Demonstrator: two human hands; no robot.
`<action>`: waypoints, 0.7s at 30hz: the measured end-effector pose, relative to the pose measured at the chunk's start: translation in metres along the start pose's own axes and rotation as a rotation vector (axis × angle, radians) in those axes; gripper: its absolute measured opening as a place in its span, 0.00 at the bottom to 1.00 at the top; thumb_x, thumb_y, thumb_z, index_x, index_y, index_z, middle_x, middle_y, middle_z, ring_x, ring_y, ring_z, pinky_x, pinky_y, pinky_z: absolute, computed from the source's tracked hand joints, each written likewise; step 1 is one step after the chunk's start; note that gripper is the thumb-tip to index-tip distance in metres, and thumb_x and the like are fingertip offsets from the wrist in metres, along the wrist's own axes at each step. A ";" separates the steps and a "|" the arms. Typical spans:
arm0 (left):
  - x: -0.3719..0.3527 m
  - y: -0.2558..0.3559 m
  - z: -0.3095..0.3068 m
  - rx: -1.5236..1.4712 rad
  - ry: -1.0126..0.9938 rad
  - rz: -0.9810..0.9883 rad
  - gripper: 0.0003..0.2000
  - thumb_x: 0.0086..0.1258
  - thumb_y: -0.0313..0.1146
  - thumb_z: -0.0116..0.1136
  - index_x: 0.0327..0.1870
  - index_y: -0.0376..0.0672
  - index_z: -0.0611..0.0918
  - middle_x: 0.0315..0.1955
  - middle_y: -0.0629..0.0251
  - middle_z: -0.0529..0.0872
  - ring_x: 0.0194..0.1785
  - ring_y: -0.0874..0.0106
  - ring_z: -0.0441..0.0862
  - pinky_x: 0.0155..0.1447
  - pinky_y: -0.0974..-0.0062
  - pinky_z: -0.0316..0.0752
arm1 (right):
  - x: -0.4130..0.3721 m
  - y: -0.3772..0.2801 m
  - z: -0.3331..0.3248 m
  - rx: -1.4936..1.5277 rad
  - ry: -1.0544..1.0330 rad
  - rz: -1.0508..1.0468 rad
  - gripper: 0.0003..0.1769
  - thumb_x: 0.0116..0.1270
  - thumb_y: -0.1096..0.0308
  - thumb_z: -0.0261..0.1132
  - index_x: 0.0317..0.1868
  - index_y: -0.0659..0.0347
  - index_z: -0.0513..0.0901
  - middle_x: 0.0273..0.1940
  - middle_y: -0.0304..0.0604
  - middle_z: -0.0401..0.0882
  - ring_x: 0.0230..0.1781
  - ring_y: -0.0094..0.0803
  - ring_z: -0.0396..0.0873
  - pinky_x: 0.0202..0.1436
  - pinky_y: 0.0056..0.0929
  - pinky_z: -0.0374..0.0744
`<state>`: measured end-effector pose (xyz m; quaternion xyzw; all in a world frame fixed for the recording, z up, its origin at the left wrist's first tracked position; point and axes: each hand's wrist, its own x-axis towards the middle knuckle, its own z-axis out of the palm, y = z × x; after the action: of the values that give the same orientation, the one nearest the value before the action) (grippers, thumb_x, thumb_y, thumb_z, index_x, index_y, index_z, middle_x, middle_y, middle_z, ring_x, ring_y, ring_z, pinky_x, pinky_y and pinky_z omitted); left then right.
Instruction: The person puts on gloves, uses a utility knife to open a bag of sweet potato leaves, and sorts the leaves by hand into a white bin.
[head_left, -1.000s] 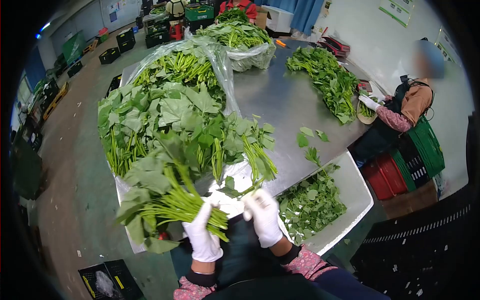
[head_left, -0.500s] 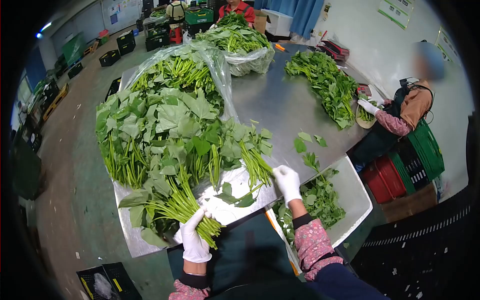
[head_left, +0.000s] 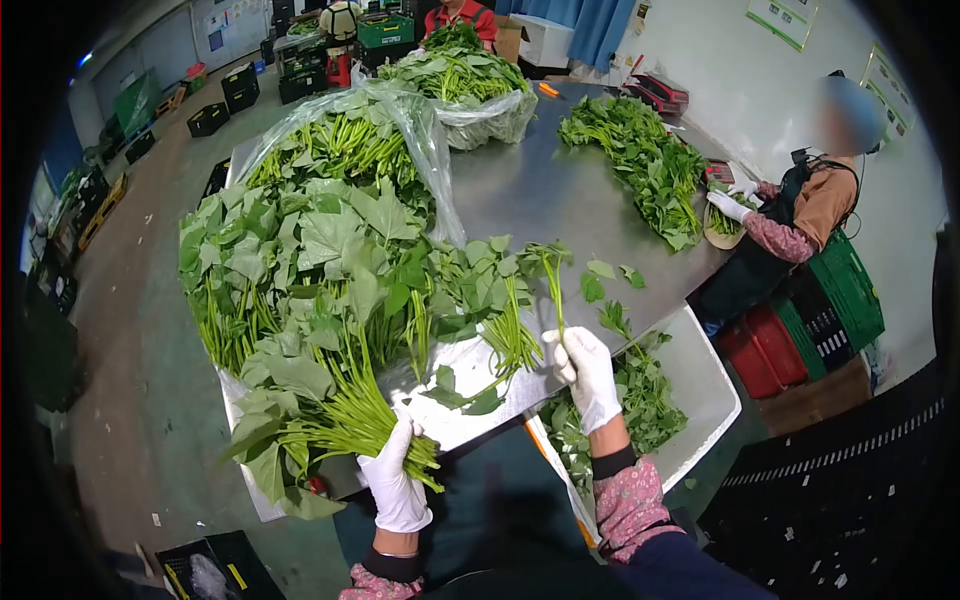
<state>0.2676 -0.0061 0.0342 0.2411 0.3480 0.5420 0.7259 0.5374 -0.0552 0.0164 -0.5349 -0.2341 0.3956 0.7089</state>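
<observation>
My left hand (head_left: 397, 478), in a white glove, is closed around a thick bunch of leafy green stems (head_left: 350, 420) at the front edge of the metal table. The cut ends stick out to the right of my fist, and the leaves spread left. My right hand (head_left: 588, 372), gloved too, pinches a single leafy stem (head_left: 556, 290) that stands nearly upright with its leaves on top. Just left of that hand lies a small bundle of stems (head_left: 512, 338). Behind both hands rises a large heap of leafy greens (head_left: 320, 235), partly inside a clear plastic bag (head_left: 432, 150).
A white bin (head_left: 715, 385) with loose leaves stands below the table edge at right. Another bagged heap (head_left: 465, 80) and a long row of greens (head_left: 640, 165) lie on the metal table (head_left: 500, 195). At right, a co-worker (head_left: 810, 210) handles greens beside a red scale (head_left: 718, 172).
My right hand has drawn a single stem up from the small bundle and moved slightly right. My left hand still holds its bunch. The co-worker's second gloved hand now shows.
</observation>
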 end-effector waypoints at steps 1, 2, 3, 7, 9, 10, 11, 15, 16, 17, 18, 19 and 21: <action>0.000 0.000 0.001 0.029 0.007 -0.002 0.12 0.68 0.21 0.61 0.51 0.36 0.77 0.38 0.64 0.83 0.36 0.75 0.82 0.38 0.75 0.82 | -0.005 -0.001 0.012 -0.011 -0.008 -0.014 0.15 0.76 0.62 0.59 0.44 0.67 0.84 0.22 0.30 0.74 0.14 0.13 0.60 0.19 0.17 0.62; 0.000 0.000 0.001 0.058 0.022 -0.001 0.13 0.68 0.21 0.61 0.52 0.36 0.77 0.38 0.64 0.83 0.36 0.75 0.83 0.38 0.75 0.82 | -0.016 -0.003 0.026 -0.041 -0.011 0.010 0.15 0.77 0.62 0.58 0.43 0.66 0.83 0.22 0.29 0.74 0.15 0.12 0.60 0.20 0.15 0.62; 0.002 -0.006 0.002 0.062 0.064 0.023 0.06 0.69 0.23 0.62 0.44 0.37 0.80 0.32 0.65 0.83 0.32 0.76 0.81 0.34 0.79 0.77 | -0.025 0.000 0.038 -0.052 -0.043 0.022 0.14 0.77 0.61 0.58 0.43 0.65 0.83 0.22 0.29 0.74 0.15 0.12 0.60 0.20 0.15 0.61; 0.004 -0.009 0.003 0.063 0.022 -0.021 0.10 0.66 0.19 0.63 0.46 0.39 0.82 0.36 0.67 0.86 0.35 0.77 0.84 0.38 0.80 0.78 | -0.061 0.024 0.071 -0.134 -0.214 0.102 0.12 0.77 0.63 0.58 0.43 0.62 0.83 0.23 0.28 0.73 0.19 0.11 0.60 0.22 0.13 0.58; 0.001 -0.006 0.005 0.070 -0.004 -0.012 0.08 0.67 0.20 0.63 0.45 0.37 0.83 0.37 0.65 0.87 0.36 0.76 0.85 0.42 0.79 0.79 | -0.077 0.036 0.084 -0.255 -0.321 0.091 0.12 0.77 0.64 0.58 0.43 0.64 0.83 0.23 0.31 0.75 0.19 0.12 0.63 0.22 0.13 0.60; 0.000 -0.003 0.006 0.043 -0.038 0.003 0.08 0.67 0.21 0.63 0.46 0.36 0.83 0.37 0.65 0.87 0.37 0.76 0.85 0.43 0.78 0.79 | -0.085 0.034 0.093 -0.271 -0.399 0.051 0.10 0.77 0.66 0.58 0.43 0.63 0.83 0.24 0.30 0.74 0.21 0.12 0.64 0.24 0.13 0.62; -0.002 0.002 0.007 0.004 -0.061 -0.073 0.09 0.68 0.21 0.62 0.47 0.35 0.83 0.39 0.63 0.87 0.41 0.74 0.85 0.45 0.76 0.81 | -0.089 0.045 0.098 -0.249 -0.418 0.028 0.10 0.76 0.67 0.58 0.43 0.63 0.83 0.24 0.29 0.74 0.22 0.12 0.65 0.26 0.14 0.63; -0.004 0.018 -0.005 -0.059 -0.146 -0.152 0.13 0.67 0.21 0.63 0.52 0.35 0.81 0.43 0.61 0.87 0.44 0.72 0.85 0.47 0.75 0.81 | -0.090 0.042 0.103 -0.216 -0.498 0.196 0.09 0.76 0.67 0.59 0.44 0.64 0.82 0.26 0.28 0.74 0.24 0.14 0.68 0.29 0.16 0.68; -0.005 0.021 -0.006 -0.051 -0.164 -0.154 0.13 0.67 0.21 0.63 0.52 0.35 0.80 0.43 0.61 0.87 0.43 0.72 0.85 0.47 0.75 0.81 | -0.089 0.041 0.104 -0.292 -0.508 0.160 0.09 0.75 0.67 0.60 0.46 0.64 0.82 0.27 0.29 0.75 0.24 0.15 0.69 0.30 0.17 0.70; -0.005 0.023 -0.007 -0.043 -0.183 -0.157 0.13 0.67 0.21 0.63 0.52 0.35 0.80 0.42 0.61 0.87 0.43 0.73 0.85 0.48 0.75 0.81 | -0.089 0.041 0.105 -0.368 -0.516 0.123 0.10 0.74 0.68 0.61 0.48 0.65 0.83 0.28 0.31 0.77 0.25 0.17 0.71 0.30 0.18 0.71; -0.005 0.022 -0.009 -0.007 -0.171 -0.131 0.14 0.67 0.21 0.63 0.52 0.35 0.80 0.43 0.62 0.87 0.43 0.73 0.85 0.48 0.75 0.81 | -0.088 0.040 0.107 -0.444 -0.521 0.085 0.11 0.73 0.68 0.62 0.51 0.65 0.83 0.29 0.32 0.78 0.25 0.18 0.73 0.31 0.19 0.73; -0.005 0.019 -0.010 0.029 -0.162 -0.105 0.14 0.66 0.21 0.63 0.52 0.35 0.81 0.43 0.62 0.87 0.43 0.73 0.85 0.48 0.75 0.80 | -0.083 0.034 0.105 -0.682 -0.535 -0.053 0.16 0.70 0.67 0.66 0.55 0.63 0.82 0.38 0.37 0.82 0.30 0.21 0.77 0.33 0.20 0.75; -0.008 0.016 -0.008 0.118 -0.176 -0.066 0.13 0.66 0.20 0.64 0.52 0.35 0.82 0.44 0.65 0.86 0.44 0.76 0.84 0.50 0.77 0.79 | -0.080 0.028 0.117 -0.523 -0.391 -0.192 0.17 0.68 0.67 0.68 0.55 0.63 0.82 0.44 0.40 0.81 0.34 0.23 0.78 0.36 0.21 0.76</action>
<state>0.2498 -0.0094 0.0431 0.3185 0.3223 0.4729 0.7557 0.3942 -0.0501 0.0345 -0.5881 -0.5083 0.3488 0.5236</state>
